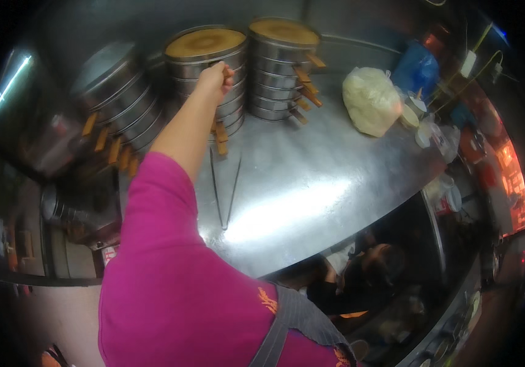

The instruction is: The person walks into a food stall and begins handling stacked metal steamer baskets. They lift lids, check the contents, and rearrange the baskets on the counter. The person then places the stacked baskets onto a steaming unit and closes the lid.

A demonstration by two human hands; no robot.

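Note:
My left hand (219, 80) reaches forward, its fingers curled round a wooden handle on the upper part of the middle stack of round metal steamer trays (187, 69). That stack has a yellow-brown round top (207, 42) with a darker ring. More wooden handles (220, 137) stick out low on it, below my wrist. To the right stands a similar stack (271, 87) with handles pointing right. On the left, a third stack (120, 96) has a plain metal top and handles towards me. My right hand is out of view.
Thin metal tongs (226, 197) lie spread on the steel counter (281, 169). A plastic bag of pale contents (370, 103) sits farther right, before a blue container (416, 66) and small bowls (410, 115). Beyond the counter's near edge, a person (372, 270) is low down.

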